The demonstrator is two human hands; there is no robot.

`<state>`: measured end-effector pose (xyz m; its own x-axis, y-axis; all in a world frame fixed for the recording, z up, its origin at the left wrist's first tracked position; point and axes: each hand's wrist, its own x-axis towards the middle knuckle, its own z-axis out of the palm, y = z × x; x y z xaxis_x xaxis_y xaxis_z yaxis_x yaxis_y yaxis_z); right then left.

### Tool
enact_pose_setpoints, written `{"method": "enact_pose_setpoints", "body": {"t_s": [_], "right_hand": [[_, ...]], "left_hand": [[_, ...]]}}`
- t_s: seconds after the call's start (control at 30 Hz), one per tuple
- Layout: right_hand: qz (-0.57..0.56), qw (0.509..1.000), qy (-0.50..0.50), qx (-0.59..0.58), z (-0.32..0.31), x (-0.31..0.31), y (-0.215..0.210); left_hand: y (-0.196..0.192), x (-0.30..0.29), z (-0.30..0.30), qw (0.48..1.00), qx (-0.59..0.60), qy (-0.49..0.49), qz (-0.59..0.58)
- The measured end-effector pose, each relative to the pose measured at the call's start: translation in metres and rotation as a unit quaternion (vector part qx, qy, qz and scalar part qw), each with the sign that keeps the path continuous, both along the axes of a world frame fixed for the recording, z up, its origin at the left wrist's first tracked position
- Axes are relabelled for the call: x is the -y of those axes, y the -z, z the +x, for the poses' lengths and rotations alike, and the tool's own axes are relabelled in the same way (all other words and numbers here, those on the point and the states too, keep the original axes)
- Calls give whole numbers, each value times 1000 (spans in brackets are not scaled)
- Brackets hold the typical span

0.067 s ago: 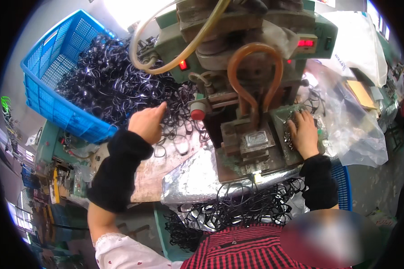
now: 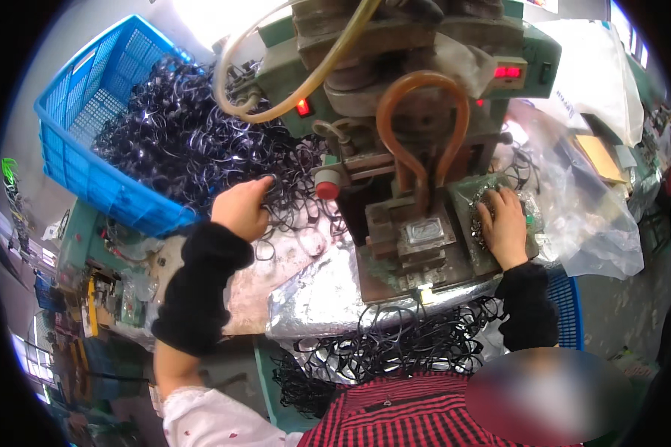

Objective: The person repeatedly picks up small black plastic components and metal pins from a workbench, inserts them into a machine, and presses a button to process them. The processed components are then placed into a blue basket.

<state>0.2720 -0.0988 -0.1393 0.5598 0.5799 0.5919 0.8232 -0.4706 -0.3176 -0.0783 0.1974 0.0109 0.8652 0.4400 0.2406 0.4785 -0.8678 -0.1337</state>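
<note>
Black rubbery-looking loops (image 2: 194,134) lay tangled in a big heap at ten o'clock, taking the metal block (image 2: 425,232) on the machine's base as the centre of the clock. They spilled out of a tipped blue basket (image 2: 112,182) and onto the table. The left hand (image 2: 240,211), between nine and ten o'clock, had its fingertips at a dark piece on the near edge of that heap; I could not tell whether they were closed on it. At three o'clock the right hand (image 2: 504,232) lay over small shiny bits (image 2: 479,222) beside the block, thumb apart from the fingers; whether a bit was caught beneath the palm was hidden. The two hands were well apart, with the block between them.

Snagging seemed the likeliest trouble: a tug on one loop could have dragged its neighbours, because they were so knotted together. Some lay close to the red button (image 2: 326,188) at ten o'clock, so a careless sweep might have knocked it. A rough push of the right hand could have scattered the bits toward the clear plastic bag (image 2: 593,231), farther out at three o'clock. Fingers straying under the machine's head would have risked a pinch if it came down.
</note>
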Motion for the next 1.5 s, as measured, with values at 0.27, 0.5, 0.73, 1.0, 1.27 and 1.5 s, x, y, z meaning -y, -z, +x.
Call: {"method": "enact_pose_setpoints", "body": {"t_s": [0.27, 0.5, 0.73, 1.0, 1.27, 1.5], "right_hand": [[164, 980, -24, -107, -25, 15, -22], [229, 960, -15, -160, -23, 12, -22], [252, 938, -17, -238, -5, 31, -30], [207, 949, -11, -235, -4, 24, -25], [13, 989, -107, -99, 6, -37, -6], [369, 812, -67, -447, -14, 61, -22]], "left_hand": [[37, 157, 1, 662, 679, -1, -319], [10, 218, 103, 621, 565, 204, -503], [14, 230, 122, 708, 573, 123, -395], [17, 232, 125, 702, 584, 124, -389], [23, 228, 95, 770, 509, 141, -358], [67, 146, -46, 835, 510, -152, -141]]}}
